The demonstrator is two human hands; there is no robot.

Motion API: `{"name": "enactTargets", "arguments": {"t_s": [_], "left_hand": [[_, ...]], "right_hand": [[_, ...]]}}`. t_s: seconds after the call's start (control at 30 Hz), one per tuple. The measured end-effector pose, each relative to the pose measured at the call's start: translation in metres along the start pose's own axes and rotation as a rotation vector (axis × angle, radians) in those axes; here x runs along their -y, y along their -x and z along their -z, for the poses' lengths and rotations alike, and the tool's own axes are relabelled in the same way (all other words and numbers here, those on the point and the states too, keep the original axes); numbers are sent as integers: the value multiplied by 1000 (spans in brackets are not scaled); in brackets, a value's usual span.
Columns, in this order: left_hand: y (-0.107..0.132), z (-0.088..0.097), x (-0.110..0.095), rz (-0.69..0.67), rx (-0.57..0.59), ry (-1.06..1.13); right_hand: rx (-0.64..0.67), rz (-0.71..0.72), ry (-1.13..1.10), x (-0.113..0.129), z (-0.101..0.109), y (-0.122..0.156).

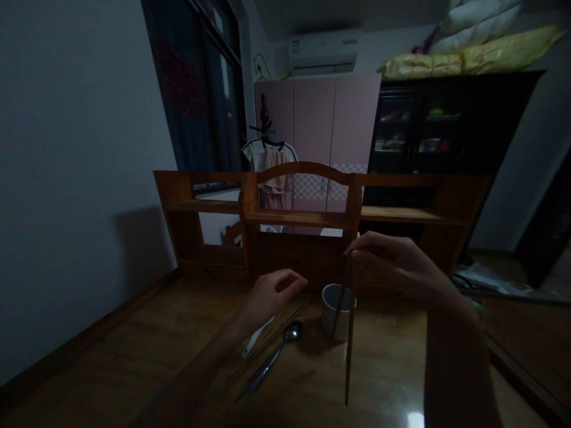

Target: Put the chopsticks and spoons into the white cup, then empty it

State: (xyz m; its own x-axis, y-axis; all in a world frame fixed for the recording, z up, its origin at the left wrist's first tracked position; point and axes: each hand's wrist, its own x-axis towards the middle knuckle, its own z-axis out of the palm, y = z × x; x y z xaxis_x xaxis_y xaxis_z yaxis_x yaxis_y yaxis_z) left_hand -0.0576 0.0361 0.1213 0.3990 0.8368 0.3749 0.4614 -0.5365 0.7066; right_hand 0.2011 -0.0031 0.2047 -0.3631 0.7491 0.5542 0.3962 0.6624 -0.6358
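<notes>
The right hand [399, 264] has its grip closed on the upper ends of 2 wooden chopsticks [350, 339], which hang tips-down, slightly spread, in front of the white cup [328, 312]. The cup stands upright near the back edge of the counter [178, 345], below the wooden shelf unit [298, 219]. The left hand [272, 294] is curled, nothing visible in its grip; I cannot tell whether its fingertips meet. Below it, nearer the front edge, lie thin sticks [272, 339], a white utensil [256, 339] and a metal spoon [273, 358].
</notes>
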Motion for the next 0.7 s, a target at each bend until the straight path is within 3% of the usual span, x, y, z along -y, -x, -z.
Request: {"name": "enactTargets", "arguments": {"t_s": [0.1,0.17,0.33,0.5,0.7], "left_hand": [[-16,-11,-35,-104,185,310],[-23,-21,-42,-113,236,360],[-39,-35,-24,-92,255,366],[-47,-30,-10,-92,376,397],[-50,-34,-1,-37,400,347]], "right_hand": [[84,47,-22,0,-16,-8],[100,54,-20,-3,-25,-12],[50,64,41,-18,-36,-17],[192,-68,-101,-29,-35,-18],[302,-123,-108,-41,-35,-23]]}}
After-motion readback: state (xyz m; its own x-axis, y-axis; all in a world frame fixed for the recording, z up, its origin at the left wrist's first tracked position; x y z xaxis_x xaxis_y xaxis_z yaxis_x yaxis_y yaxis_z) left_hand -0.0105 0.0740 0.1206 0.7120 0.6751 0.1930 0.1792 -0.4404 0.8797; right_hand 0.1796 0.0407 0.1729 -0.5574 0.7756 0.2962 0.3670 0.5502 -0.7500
